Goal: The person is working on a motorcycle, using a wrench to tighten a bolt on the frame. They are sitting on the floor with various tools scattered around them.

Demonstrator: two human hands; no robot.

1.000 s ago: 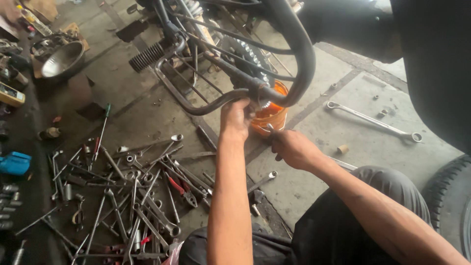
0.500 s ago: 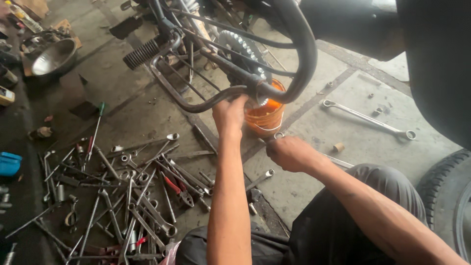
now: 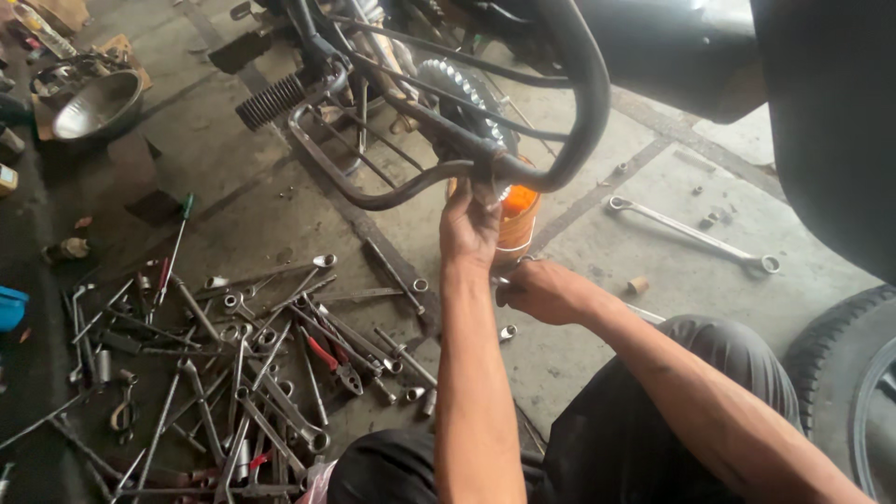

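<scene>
Head view. The left hand (image 3: 469, 229) reaches up from the lower centre of the frame, forearm nearly vertical, its fingers lying on the rusty tubular frame (image 3: 392, 191) of the motorcycle at the upper centre; how tightly the fingers close on the tube cannot be told. The right hand (image 3: 541, 289) sits just below and right of it, forearm running in from the lower right, fingers curled narrowly around a small metal tool (image 3: 521, 263) whose kind cannot be made out. An orange container (image 3: 518, 217) stands on the concrete floor (image 3: 597, 252) just behind both hands, partly hidden by the left hand. A toothed sprocket (image 3: 462, 89) shows above, inside the frame loop. To the right of the hands the floor lies open up to 1 long ring spanner (image 3: 695, 233). To the lower left, spanners and pliers (image 3: 252, 364) crowd the ground. A tyre (image 3: 845, 364) bounds the lower right edge.
</scene>
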